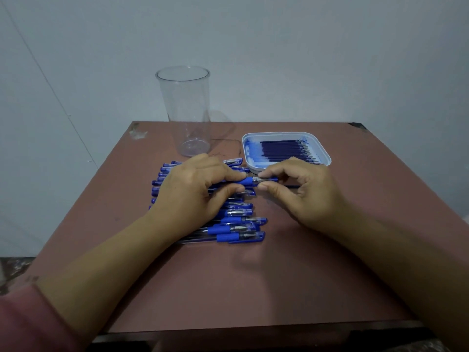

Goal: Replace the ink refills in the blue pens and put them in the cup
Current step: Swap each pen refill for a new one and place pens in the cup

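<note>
- A reddish-brown rectangular wooden table (253,288) fills most of the view and stands against a plain pale grey wall (330,59).
- A pink fabric sleeve (22,321) shows at the lower left corner, on the left arm.
- A tall clear plastic cup (186,110) stands upright at the far edge of the table, left of centre, with nothing inside it.
- A row of blue capped ballpoint pens with clear barrels (236,228) lies side by side on the table just in front of the cup, caps pointing right; the left hand hides part of the row.
- A shallow white square plastic tray (327,156), stained blue inside, sits to the right of the cup and just beside the far pens.
- The left hand (195,191) hovers over the row, thumb and forefinger curled and pinching the blue grip of one pen.
- The right hand (304,194) is in front of the tray; its thumb and forefinger pinch the same pen's tip end, and the other fingers are loosely curled.
- Dark blue thin ink refills (284,149) lie side by side in the tray, tips pointing right.
- The held blue pen (247,181) lies level between both hands, above the row and near the tray's front left corner.
</note>
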